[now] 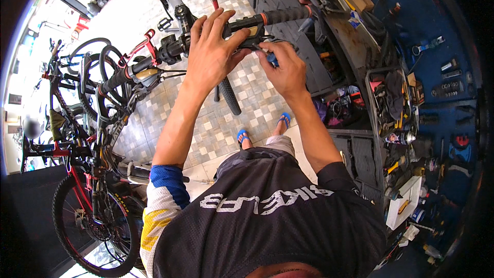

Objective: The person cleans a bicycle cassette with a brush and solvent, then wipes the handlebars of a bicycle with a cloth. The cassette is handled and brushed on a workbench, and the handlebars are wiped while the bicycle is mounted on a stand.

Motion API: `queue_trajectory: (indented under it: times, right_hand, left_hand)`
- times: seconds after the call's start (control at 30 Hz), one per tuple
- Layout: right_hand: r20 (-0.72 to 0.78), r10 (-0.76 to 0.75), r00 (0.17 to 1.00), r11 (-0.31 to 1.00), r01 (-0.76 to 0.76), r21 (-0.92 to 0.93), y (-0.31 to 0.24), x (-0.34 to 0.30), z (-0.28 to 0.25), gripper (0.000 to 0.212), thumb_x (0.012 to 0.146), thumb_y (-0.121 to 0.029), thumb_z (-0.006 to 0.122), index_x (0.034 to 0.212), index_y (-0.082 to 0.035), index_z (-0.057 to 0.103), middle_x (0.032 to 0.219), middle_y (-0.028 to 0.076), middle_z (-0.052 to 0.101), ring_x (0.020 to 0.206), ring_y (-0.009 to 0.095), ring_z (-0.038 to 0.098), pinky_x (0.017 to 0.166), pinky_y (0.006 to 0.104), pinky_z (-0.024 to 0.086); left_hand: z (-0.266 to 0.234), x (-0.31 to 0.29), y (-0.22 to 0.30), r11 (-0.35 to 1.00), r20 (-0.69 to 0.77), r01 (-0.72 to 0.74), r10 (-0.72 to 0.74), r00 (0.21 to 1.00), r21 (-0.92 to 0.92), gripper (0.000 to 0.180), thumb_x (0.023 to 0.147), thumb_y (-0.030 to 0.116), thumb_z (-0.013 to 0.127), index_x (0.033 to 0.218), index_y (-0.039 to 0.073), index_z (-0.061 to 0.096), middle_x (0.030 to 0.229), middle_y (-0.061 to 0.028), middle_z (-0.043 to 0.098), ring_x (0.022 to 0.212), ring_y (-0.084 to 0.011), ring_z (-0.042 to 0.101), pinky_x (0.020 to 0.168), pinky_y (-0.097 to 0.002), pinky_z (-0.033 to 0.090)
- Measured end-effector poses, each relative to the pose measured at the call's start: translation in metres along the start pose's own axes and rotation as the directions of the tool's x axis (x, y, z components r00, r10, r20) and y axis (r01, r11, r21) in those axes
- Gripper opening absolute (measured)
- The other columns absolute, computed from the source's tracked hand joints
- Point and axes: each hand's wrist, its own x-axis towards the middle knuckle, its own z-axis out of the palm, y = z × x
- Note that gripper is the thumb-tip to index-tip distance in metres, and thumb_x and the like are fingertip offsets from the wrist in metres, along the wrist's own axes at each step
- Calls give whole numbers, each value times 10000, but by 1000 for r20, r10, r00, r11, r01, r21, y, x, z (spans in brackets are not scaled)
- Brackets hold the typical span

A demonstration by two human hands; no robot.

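Note:
A bicycle handlebar (236, 23) with black grips stretches across in front of me. My left hand (210, 51) lies over it, three fingers spread across the bar. Its index finger and thumb are closed about the brake and shift lever unit (252, 32). Just right of it, my right hand (285, 67) is pinched round a small blue-handled tool (272, 60), its thin end near the underside of that unit. Fingers hide most of the tool, so its exact kind does not show. Another lever unit (147, 78) sits by the left grip (114, 80).
Below the bar hangs the front tyre (230, 98). Several bicycles crowd the left, one with a large rear wheel (95, 224). A cluttered workbench (355, 67) with drawers runs along the right, holding a white basket (404, 203). Tools hang on the blue wall (437, 72).

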Motion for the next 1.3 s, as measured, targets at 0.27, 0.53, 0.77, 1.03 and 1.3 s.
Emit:
queue_trajectory:
  times: [0.27,0.53,0.77,1.03,1.3]
  right_hand:
    - [342,262,902,961,-215,-172,-17,18,-104,480,868,-158,749,1243,-55,466,1004,216,690,927,412,700,804,477,548]
    - [431,98,897,863,139,-485,-48,54,-123,280,925,-258,705,1160,-108,687,983,143,691,916,385,700,772,508,559]
    - [430,-80,899,777,327,-538,-50,71,-105,217,880,-219,716,1034,-77,655,953,131,692,879,350,712,712,486,581]
    - [462,-144,875,729,409,-549,-52,80,-96,196,856,-197,721,999,-69,683,884,124,696,857,318,723,688,455,591]
    - [489,-120,864,705,421,-571,-55,83,-93,194,850,-191,718,1008,-80,698,903,116,705,853,299,728,688,435,597]
  left_hand:
    - [8,8,0,1000,13,-15,15,1000,9,413,798,269,842,1185,207,711,1329,-97,604,1230,-354,556,970,-471,482]
    - [26,21,8,993,-65,78,-72,995,89,429,810,308,829,1213,222,710,1257,-96,632,1144,-352,581,920,-468,487]
    - [29,23,11,986,-83,123,-114,990,110,420,809,328,826,1198,225,707,1253,-94,633,1139,-347,582,918,-468,485]
    - [31,20,10,990,-107,114,-105,989,83,399,819,322,819,1189,223,707,1249,-92,631,1136,-347,578,915,-463,480]
    - [31,21,10,992,-142,101,-89,986,80,457,764,263,852,1195,231,703,1217,-86,623,1096,-334,578,872,-445,475]
